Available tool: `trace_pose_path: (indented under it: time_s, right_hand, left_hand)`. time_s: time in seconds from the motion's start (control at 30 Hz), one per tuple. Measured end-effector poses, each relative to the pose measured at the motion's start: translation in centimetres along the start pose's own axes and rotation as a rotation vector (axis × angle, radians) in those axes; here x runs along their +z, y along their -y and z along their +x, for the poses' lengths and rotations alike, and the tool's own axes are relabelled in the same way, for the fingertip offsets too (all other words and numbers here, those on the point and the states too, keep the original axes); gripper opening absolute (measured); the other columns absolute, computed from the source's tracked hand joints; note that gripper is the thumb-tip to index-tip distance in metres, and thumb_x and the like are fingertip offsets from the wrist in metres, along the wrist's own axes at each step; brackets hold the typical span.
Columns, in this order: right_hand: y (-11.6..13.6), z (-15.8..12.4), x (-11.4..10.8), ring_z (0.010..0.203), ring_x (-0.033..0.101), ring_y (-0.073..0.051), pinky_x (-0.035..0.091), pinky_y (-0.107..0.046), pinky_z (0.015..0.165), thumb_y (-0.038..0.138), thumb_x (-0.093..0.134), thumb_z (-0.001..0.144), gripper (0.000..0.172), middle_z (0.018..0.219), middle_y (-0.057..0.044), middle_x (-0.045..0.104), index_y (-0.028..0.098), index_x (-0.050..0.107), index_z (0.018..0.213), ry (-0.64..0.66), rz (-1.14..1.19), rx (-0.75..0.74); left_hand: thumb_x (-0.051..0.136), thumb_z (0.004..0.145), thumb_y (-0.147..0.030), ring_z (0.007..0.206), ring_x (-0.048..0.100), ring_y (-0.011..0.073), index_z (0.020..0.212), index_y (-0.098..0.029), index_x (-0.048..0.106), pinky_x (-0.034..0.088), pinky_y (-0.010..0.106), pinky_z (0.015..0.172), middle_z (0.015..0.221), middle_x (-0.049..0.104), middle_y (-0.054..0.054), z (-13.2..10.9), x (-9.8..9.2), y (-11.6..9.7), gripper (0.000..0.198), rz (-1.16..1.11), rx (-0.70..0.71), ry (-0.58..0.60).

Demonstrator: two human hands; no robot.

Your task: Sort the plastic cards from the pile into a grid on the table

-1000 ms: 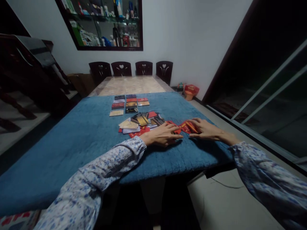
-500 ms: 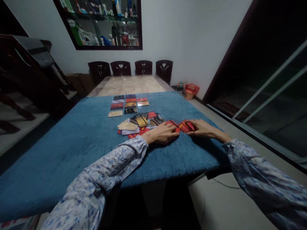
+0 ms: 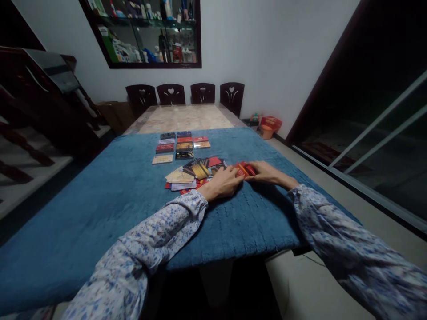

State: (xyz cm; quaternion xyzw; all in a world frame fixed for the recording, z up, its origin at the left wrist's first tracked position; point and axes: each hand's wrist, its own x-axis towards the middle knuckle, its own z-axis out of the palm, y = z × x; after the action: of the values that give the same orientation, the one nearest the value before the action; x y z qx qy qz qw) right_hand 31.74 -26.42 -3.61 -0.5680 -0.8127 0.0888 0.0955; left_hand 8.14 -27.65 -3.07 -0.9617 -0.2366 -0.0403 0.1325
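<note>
No word, brand or number can be read with certainty. Pale lettering is carried by the black stack in the near row, but it is too small to be made out. A light line of print is shown on the red stack to the left, and faint print on the cream card at the near left; neither can be deciphered. Yellow marks are borne by the red cards to the right of the pile, likewise unreadable. Labels on the goods in the far cabinet are left illegible by distance.
</note>
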Motion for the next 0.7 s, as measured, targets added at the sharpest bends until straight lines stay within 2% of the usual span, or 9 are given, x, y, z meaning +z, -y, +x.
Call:
trace_pose_path:
  time_s: [0.23,0.33,0.5,0.6,0.7]
  right_hand:
    - [0.5,3.0,0.5,0.105,0.067,-0.031,0.051,-0.042,0.093,0.056,0.067,0.084,0.060,0.117,-0.012,0.075,0.025,0.066,0.134,-0.011,-0.004,-0.056]
    - [0.4,4.0,0.9,0.114,0.066,-0.033,0.049,-0.047,0.099,0.055,0.066,0.084,0.059,0.125,-0.013,0.073,0.025,0.066,0.135,-0.009,-0.020,-0.032]
    - [0.5,4.9,1.2,0.140,0.050,-0.037,0.035,-0.057,0.116,0.048,0.063,0.087,0.062,0.150,-0.016,0.058,0.021,0.061,0.142,0.031,-0.001,-0.020]
    - [0.6,5.0,1.4,0.144,0.046,-0.036,0.030,-0.061,0.118,0.045,0.062,0.088,0.061,0.156,-0.015,0.052,0.022,0.059,0.145,0.035,0.026,-0.020]
    - [0.3,5.0,1.7,0.142,0.047,-0.035,0.031,-0.061,0.117,0.046,0.061,0.090,0.061,0.157,-0.015,0.051,0.024,0.058,0.146,0.031,0.048,-0.044]
  left_hand:
    - [0.039,0.102,-0.025,0.110,0.061,0.0367,0.127,-0.010,0.059,0.051,0.051,0.089,0.126,0.062,0.024,0.4,1.1,1.6,0.035,-0.069,-0.168,0.012]
    - [0.044,0.099,-0.023,0.109,0.060,0.0348,0.126,-0.012,0.059,0.051,0.051,0.090,0.125,0.062,0.022,0.5,1.3,2.5,0.033,-0.129,-0.228,0.012]
    - [0.045,0.097,-0.019,0.111,0.059,0.0317,0.126,-0.013,0.059,0.051,0.044,0.091,0.122,0.063,0.019,0.6,1.0,3.4,0.033,-0.165,-0.243,0.049]
    - [0.044,0.098,-0.021,0.111,0.060,0.0309,0.127,-0.011,0.059,0.051,0.042,0.091,0.121,0.062,0.019,0.4,0.7,3.6,0.034,-0.203,-0.261,0.077]
    - [0.047,0.097,-0.021,0.109,0.060,0.0299,0.122,-0.012,0.061,0.051,0.041,0.091,0.122,0.062,0.018,0.0,0.7,4.0,0.030,-0.244,-0.242,0.081]
